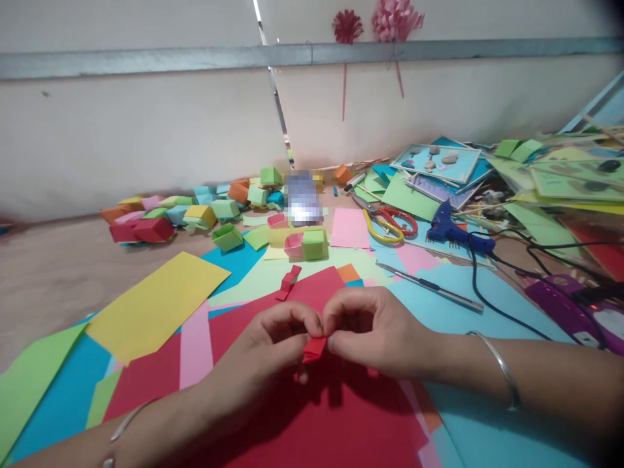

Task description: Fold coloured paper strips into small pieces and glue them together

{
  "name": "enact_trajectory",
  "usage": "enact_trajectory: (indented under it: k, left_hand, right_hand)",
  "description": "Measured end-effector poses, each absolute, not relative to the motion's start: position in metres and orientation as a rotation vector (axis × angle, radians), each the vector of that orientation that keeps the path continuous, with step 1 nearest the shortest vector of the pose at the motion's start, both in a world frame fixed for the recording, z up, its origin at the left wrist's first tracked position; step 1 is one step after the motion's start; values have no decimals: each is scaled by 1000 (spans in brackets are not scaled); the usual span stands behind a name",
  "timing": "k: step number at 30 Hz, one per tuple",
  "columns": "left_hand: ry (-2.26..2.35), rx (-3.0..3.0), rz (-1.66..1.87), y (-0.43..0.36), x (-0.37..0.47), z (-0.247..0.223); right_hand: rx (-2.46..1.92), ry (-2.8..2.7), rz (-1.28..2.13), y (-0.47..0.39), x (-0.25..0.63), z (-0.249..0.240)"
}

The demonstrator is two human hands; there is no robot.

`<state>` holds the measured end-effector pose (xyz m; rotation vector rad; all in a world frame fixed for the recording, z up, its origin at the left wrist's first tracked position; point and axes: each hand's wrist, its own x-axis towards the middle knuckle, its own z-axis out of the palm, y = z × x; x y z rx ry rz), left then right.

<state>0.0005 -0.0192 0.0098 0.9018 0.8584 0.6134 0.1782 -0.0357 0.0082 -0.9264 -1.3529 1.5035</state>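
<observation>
Cluttered table (53, 273); left hand (266, 348), right hand (392, 331): fingers (348, 302) pinching small, folded red paper (314, 350).

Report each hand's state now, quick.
Left hand: closed, pinching a small folded red paper piece between thumb and fingers.
Right hand: closed, fingertips pinching the same piece at its right end.

Matt folded red paper (314, 350), smooth yellow paper sheet (158, 305), shiny metal bangle (503, 365), plastic glue gun (454, 234), dull metal rail (195, 59)

left hand (273, 339), right hand (377, 333), pinched red paper (314, 350)
</observation>
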Motion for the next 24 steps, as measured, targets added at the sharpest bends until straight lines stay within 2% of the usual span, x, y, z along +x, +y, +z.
enact_trajectory:
  k: [11, 18, 24]
  left_hand:
    - [1035, 1284, 628, -14, -4, 13]
    - [1069, 1455, 708, -14, -2, 18]
    - [1011, 1394, 674, -15, -4, 14]
  right_hand:
    - [-1110, -1478, 1330, -36, 182, 11]
    - [-1148, -1463, 1349, -36, 182, 13]
    - [-1159, -1436, 1347, -35, 181, 8]
